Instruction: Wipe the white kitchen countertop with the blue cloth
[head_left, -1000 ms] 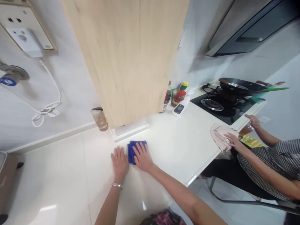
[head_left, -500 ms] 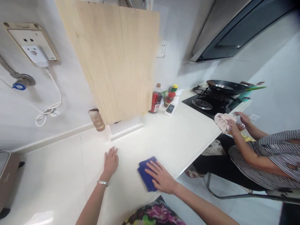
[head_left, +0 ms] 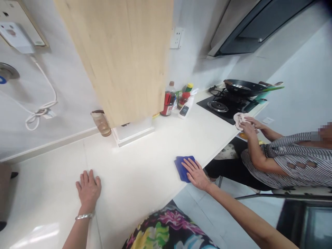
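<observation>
My right hand (head_left: 196,174) lies flat, fingers spread, pressing on a folded blue cloth (head_left: 182,166) near the front edge of the white countertop (head_left: 145,166). My left hand (head_left: 88,189), with a silver bracelet at the wrist, rests flat and open on the counter far to the left, holding nothing. A wide stretch of bare counter separates the two hands.
A wooden cabinet (head_left: 121,58) hangs above the counter, with a brown-lidded jar (head_left: 100,122) beside it. Sauce bottles (head_left: 176,100) stand at the wall. A wok (head_left: 243,88) sits on the gas hob (head_left: 225,105). A seated person in a striped top holds a pink cloth (head_left: 240,119) at the counter's right end.
My right hand has slid the blue cloth from beside the cabinet base toward the front right edge. My left hand has moved left, away from it. The other person raised the pink cloth.
</observation>
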{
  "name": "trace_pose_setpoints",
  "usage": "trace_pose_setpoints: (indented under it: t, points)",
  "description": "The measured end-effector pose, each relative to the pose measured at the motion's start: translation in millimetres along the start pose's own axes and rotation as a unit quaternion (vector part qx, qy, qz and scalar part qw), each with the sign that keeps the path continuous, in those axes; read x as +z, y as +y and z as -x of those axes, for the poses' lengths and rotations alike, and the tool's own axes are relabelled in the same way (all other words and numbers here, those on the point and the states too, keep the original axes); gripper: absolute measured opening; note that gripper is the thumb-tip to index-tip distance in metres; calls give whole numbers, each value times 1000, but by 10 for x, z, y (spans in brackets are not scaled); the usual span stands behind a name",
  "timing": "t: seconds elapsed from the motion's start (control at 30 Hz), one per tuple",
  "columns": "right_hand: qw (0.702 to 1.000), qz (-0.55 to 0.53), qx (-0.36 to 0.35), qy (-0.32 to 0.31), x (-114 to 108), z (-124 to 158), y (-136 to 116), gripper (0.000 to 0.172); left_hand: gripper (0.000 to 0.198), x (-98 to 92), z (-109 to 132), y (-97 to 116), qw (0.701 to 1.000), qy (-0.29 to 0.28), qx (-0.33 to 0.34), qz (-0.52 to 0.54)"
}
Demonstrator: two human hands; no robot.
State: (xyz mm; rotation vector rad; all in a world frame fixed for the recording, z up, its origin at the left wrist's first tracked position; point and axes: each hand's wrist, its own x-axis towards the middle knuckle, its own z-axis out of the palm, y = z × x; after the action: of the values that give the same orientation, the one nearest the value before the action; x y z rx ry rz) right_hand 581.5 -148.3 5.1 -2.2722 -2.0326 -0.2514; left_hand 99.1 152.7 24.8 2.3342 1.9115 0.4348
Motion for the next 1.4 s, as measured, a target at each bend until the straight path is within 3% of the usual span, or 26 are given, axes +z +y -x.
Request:
trace_pose_setpoints:
  t: [0.2, 0.43, 0.63, 0.9, 1.1, 1.4]
  points:
    - [1000, 19, -9, -17, -57, 8, -429, 67, 66, 3, 17, 65, 1000, 9, 5, 8]
    - [998, -5, -45, -41, -146, -126, -1263, 74, 66, 27, 23, 37, 999, 31, 30, 7]
    - [993, -58, -76, -63, -157, -421, -1826, 73, 65, 59, 19, 26, 999, 29, 32, 14]
    - [976, -131, -144, -93, -217, -953, -2506, 68, 62, 94, 62, 28, 996, 71, 44, 33]
    - [972, -148, -170, -60, -59, -1409, -2631, 66, 61, 117, 77, 6, 997, 67, 33, 36]
    - [988, -118, -88, -43, 171, -2296, -2399, 66, 59, 142, 80, -22, 998, 51, 12, 45]
